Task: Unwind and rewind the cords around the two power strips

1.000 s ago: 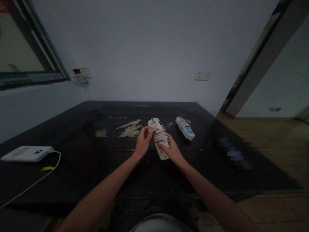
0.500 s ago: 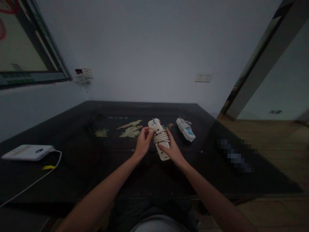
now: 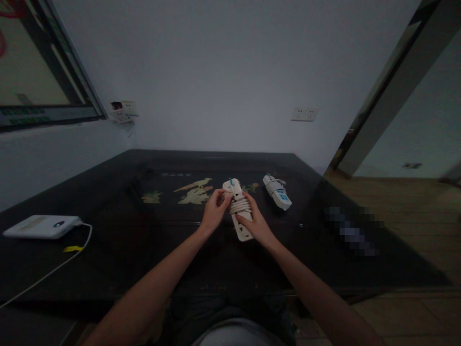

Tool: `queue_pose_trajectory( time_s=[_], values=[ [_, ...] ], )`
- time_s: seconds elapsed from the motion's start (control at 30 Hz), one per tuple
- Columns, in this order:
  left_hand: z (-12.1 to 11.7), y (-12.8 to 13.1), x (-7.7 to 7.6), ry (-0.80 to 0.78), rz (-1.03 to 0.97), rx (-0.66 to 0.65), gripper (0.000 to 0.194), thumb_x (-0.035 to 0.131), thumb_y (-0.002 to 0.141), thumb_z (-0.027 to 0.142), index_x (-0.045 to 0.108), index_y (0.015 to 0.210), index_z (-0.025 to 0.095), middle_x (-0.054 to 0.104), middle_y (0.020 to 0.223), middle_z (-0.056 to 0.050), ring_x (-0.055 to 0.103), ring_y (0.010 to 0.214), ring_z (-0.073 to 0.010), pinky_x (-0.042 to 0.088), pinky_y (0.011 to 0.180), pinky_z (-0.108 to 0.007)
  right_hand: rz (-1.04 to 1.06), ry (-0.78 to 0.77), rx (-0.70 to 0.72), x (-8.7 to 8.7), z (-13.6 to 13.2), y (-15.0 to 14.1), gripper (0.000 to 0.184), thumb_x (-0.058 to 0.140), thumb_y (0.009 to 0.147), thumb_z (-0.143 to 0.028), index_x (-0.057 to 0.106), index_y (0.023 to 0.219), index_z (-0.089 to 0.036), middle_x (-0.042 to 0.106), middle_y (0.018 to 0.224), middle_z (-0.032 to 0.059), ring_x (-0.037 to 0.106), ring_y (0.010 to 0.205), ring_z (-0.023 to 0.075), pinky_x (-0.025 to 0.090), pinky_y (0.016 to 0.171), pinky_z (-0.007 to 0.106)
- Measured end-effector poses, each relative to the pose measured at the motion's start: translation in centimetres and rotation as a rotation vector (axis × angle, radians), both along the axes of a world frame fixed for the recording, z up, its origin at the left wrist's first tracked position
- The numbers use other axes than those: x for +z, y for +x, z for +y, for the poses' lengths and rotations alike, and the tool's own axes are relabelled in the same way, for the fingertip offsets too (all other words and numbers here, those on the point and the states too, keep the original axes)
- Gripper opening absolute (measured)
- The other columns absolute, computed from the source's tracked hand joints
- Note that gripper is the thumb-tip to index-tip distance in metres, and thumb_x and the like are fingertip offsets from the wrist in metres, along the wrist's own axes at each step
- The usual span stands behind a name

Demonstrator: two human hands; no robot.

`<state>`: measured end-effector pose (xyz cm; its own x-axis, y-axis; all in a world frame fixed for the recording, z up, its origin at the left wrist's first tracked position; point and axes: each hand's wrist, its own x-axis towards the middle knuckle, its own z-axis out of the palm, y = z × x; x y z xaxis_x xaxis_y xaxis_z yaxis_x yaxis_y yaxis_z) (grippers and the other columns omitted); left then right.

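Note:
A white power strip (image 3: 244, 233) with its white cord (image 3: 240, 206) wound round its middle is held tilted above the dark table. My right hand (image 3: 258, 222) grips its right side, thumb across the front below the coils. At the strip's upper left, my left hand (image 3: 215, 209) is closed in a pinch on a pale bit of the cord; its very tip is hidden by the fingers. Near the strip's top end is a small blue piece (image 3: 231, 181). A second power strip (image 3: 280, 196), white with blue sockets and a cord wrapped round it, lies to the right on the table.
The black glossy table (image 3: 144, 269) bears a printed bird and flowers. At left lies a white power bank (image 3: 43, 228) with a cable (image 3: 54, 271) and yellow tag. A blurred-out object (image 3: 349, 233) is at right. Wall sockets (image 3: 303, 114) are on the wall behind.
The power strip has come slightly lower and nearer to me in both hands. My left fingers have shifted a little to the right along its upper side.

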<state>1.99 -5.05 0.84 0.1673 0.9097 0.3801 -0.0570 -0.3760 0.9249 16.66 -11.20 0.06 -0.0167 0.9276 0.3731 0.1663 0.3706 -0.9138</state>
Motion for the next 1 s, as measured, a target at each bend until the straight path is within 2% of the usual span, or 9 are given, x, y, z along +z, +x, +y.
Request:
queue_pose_trajectory(
  time_s=[0.5, 0.73, 0.87, 1.0],
  values=[
    [0.56, 0.0, -0.46, -0.043, -0.041, 0.007, 0.03, 0.063, 0.077, 0.043, 0.058, 0.094, 0.019, 0.065, 0.09, -0.004, 0.062, 0.083, -0.0169, 0.05, 0.072, -0.027, 0.044, -0.061, 0.02, -0.18, -0.06, -0.08, 0.064, 0.06, 0.074, -0.019, 0.032, 0.132, -0.025, 0.05, 0.126, 0.0074, 0.055, 0.107, 0.0216, 0.045, 0.093, 0.04],
    [0.41, 0.07, -0.45, -0.085, -0.078, -0.002, 0.032, 0.064, 0.076, 0.044, 0.058, 0.095, 0.018, 0.065, 0.092, -0.005, 0.062, 0.083, -0.0165, 0.051, 0.07, -0.026, 0.031, -0.047, 0.009, -0.08, -0.07, -0.11, 0.062, 0.06, 0.075, -0.02, 0.033, 0.131, -0.025, 0.051, 0.125, 0.0065, 0.055, 0.107, 0.0204, 0.044, 0.094, 0.038],
    [0.53, -0.08, -0.25, -0.238, -0.19, 0.054, 0.035, 0.06, 0.078, 0.05, 0.054, 0.092, 0.019, 0.063, 0.083, -0.002, 0.061, 0.067, -0.0128, 0.05, 0.058, -0.022, 0.042, -0.032, 0.013, -0.06, -0.17, -0.22, 0.062, 0.061, 0.076, -0.021, 0.033, 0.13, -0.024, 0.052, 0.121, 0.0065, 0.055, 0.106, 0.0203, 0.042, 0.096, 0.038],
    [0.8, -0.38, 0.01, -0.391, -0.317, 0.045, 0.035, 0.054, 0.081, 0.053, 0.049, 0.093, 0.021, 0.062, 0.088, -0.002, 0.06, 0.056, -0.0098, 0.05, 0.053, -0.022, 0.051, -0.038, 0.02, 0.21, -0.34, -0.35, 0.062, 0.062, 0.077, -0.023, 0.032, 0.13, -0.025, 0.051, 0.122, 0.0071, 0.054, 0.108, 0.0214, 0.043, 0.096, 0.039]
  ],
)
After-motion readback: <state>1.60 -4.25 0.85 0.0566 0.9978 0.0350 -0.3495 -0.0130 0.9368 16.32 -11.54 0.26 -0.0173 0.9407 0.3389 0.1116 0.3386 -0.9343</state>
